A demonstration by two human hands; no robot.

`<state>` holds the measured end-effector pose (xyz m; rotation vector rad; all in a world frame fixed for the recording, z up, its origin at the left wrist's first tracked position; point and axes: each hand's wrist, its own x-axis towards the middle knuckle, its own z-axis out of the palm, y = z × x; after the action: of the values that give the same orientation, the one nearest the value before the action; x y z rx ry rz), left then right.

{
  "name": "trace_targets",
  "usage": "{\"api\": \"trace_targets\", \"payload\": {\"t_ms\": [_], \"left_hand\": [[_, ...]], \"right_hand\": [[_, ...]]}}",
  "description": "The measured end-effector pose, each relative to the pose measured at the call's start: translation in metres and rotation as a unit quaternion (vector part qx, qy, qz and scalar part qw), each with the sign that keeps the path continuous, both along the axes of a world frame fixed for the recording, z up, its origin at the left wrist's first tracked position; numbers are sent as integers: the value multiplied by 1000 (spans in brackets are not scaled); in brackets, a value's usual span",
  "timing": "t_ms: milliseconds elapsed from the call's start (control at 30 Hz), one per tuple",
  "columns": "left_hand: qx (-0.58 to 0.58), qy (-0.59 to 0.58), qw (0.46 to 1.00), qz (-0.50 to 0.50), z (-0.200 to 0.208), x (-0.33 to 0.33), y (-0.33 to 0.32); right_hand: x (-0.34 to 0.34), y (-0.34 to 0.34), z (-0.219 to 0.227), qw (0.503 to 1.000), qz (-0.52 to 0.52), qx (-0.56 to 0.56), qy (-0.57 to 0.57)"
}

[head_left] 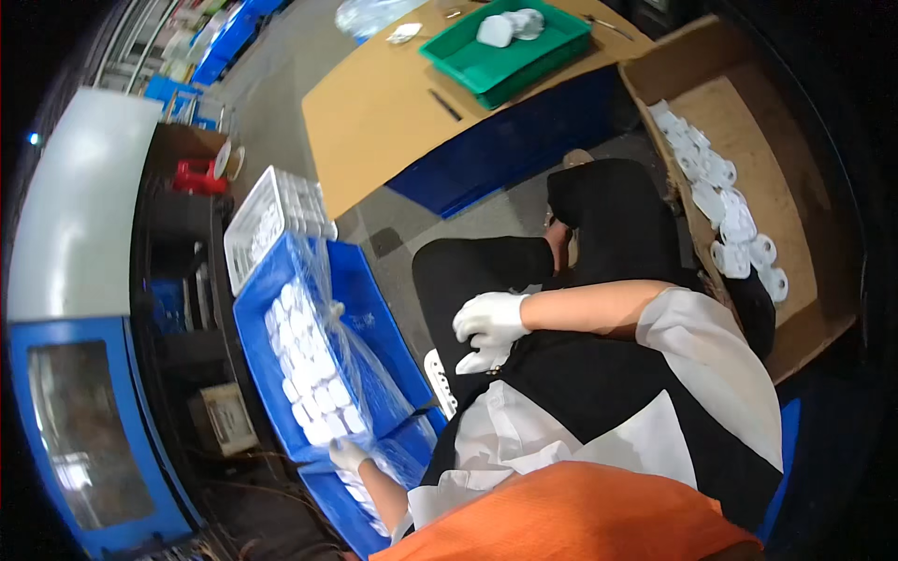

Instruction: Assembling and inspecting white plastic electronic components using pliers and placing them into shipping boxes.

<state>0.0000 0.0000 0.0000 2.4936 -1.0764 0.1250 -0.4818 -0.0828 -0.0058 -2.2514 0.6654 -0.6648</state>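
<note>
My right hand [491,327], in a white glove, is held over my lap close to my waist. Its fingers are bent, with a gap to the thumb, and nothing shows in the grasp. My left hand [350,455], also gloved in white, reaches down at my left to the divide between two blue bins. Its fingers are small and partly hidden, so their grip is unclear. Right by it lie several rows of white plastic parts [313,374] in the blue bin [374,327], which has a clear plastic liner [360,369].
Ahead stands a tan-topped table [365,112] bearing a green tray [458,56] with white pieces. A cardboard box [795,206] of white parts [734,220] is at my right. Behind the blue bin is a white crate [313,201]; a blue-doored machine [122,374] stands far left.
</note>
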Motion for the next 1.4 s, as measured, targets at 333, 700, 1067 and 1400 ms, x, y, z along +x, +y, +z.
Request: {"api": "trace_targets", "payload": {"t_ms": [333,700,1067,1400], "left_hand": [[-3,89,855,-512,-9,-319,-252],[427,-127,485,-752,-55,-605,-243],[487,-39,417,-766,-57,-646,-262],[527,-63,442,-723,-101,-533,-318]], "right_hand": [[-222,59,40,860,-503,13,-83],[-259,74,40,739,-673,8,15],[-293,17,42,740,-656,113,97],[-430,38,-79,431,-835,290,181]]}}
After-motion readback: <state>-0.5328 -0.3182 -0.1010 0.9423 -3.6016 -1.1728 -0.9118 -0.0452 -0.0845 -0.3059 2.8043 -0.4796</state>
